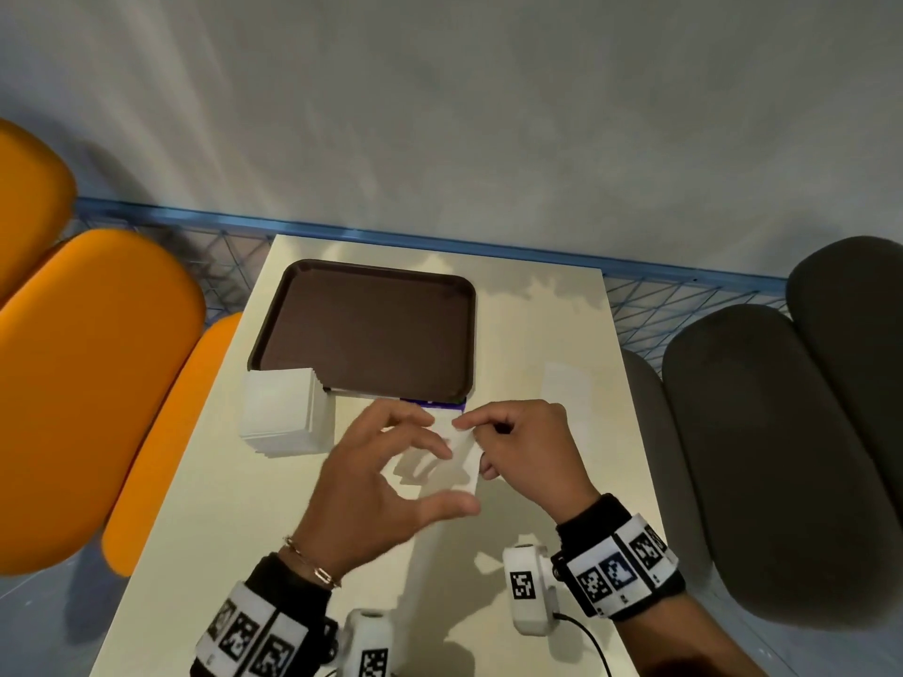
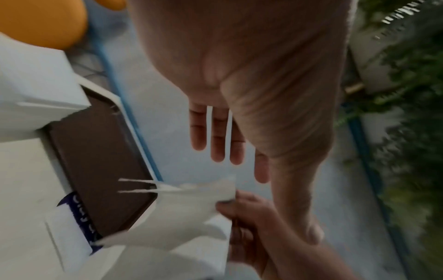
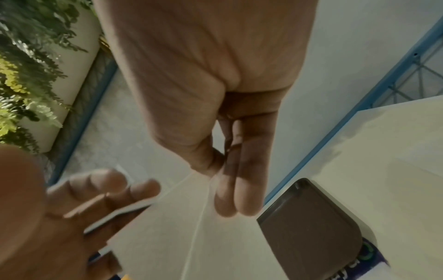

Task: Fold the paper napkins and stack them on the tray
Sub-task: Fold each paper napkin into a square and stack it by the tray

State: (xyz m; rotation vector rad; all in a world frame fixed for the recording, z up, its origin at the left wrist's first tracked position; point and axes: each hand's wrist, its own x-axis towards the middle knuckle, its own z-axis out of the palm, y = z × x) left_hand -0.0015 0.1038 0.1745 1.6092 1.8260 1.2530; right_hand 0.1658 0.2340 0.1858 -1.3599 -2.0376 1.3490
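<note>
One white paper napkin [image 1: 457, 456] is held above the cream tabletop [image 1: 537, 334], not yet folded flat.

The right hand [image 1: 527, 452] pinches the napkin at its right upper corner, thumb against fingers, so it is grasping it. The left hand [image 1: 381, 481] is released: its fingers are spread and straight, just beside the napkin on its left, and I cannot tell if they touch the paper. The napkin hangs between both hands, its long side pointing away from the person toward the dark brown plastic tray [image 1: 366, 324], which lies straight ahead and holds no napkin. The tall white stack of unfolded napkins [image 1: 283, 408] stands left of the hands, at the near left corner of the tray. The left hand seems the nearer to the free edge for closing the fold.
</note>
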